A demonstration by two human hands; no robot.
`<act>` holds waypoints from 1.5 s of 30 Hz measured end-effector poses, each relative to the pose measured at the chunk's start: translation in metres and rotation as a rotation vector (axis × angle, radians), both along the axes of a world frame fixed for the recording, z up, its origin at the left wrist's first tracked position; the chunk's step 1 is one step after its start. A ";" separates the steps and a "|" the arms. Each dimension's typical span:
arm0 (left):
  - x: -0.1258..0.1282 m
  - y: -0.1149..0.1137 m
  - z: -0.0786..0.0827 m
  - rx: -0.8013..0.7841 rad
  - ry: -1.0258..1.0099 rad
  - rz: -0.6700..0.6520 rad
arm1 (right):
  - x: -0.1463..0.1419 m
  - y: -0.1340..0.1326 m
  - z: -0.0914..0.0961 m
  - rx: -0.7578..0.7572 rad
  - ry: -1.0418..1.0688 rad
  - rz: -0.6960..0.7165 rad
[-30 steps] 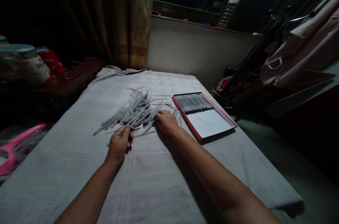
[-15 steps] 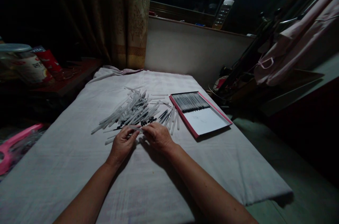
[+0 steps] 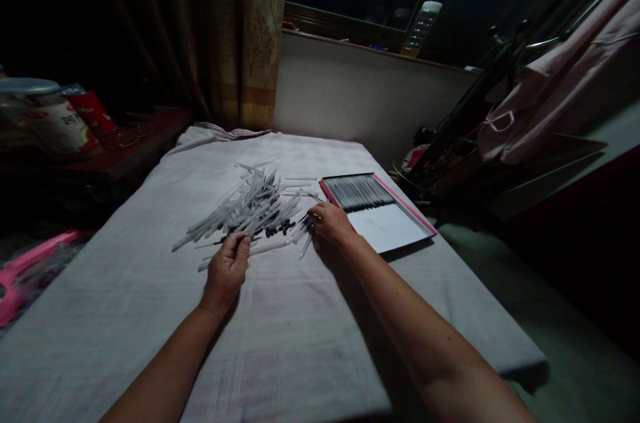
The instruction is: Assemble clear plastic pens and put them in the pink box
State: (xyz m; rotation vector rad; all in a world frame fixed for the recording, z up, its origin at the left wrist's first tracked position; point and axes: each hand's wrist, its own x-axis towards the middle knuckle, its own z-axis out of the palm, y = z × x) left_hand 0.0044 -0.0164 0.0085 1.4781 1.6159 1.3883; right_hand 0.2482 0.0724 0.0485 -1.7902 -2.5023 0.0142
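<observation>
My left hand (image 3: pixel 230 270) is closed round one end of a translucent white pen barrel (image 3: pixel 273 248), which points to the right just above the cloth. With bent fingertips together, my right hand (image 3: pixel 331 220) reaches to a small group of pens and dark refills (image 3: pixel 301 230); what its fingers pinch is hidden. Behind my left hand spreads a loose heap of white pen barrels (image 3: pixel 240 206), and small black caps (image 3: pixel 280 228) lie between the hands. At the right, partly behind my right hand, a shallow red-edged box (image 3: pixel 385 250) holds a row of black-tipped pens (image 3: pixel 360 192).
A pale checked cloth (image 3: pixel 280 343) covers the table. To the left, a lidded jar (image 3: pixel 53 123) stands on a dark side table, with a pink handle (image 3: pixel 30 263) lower down. A bottle (image 3: pixel 423 30) stands on the windowsill, and pink clothing (image 3: pixel 540 103) hangs at the right.
My right hand has left the left hand and moved right and away from me to the small group of pens. My left hand keeps the barrel, now pointing right.
</observation>
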 end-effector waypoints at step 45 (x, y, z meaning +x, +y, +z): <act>0.004 -0.001 -0.006 0.062 0.284 -0.154 | -0.052 -0.052 -0.003 -0.118 1.692 -0.128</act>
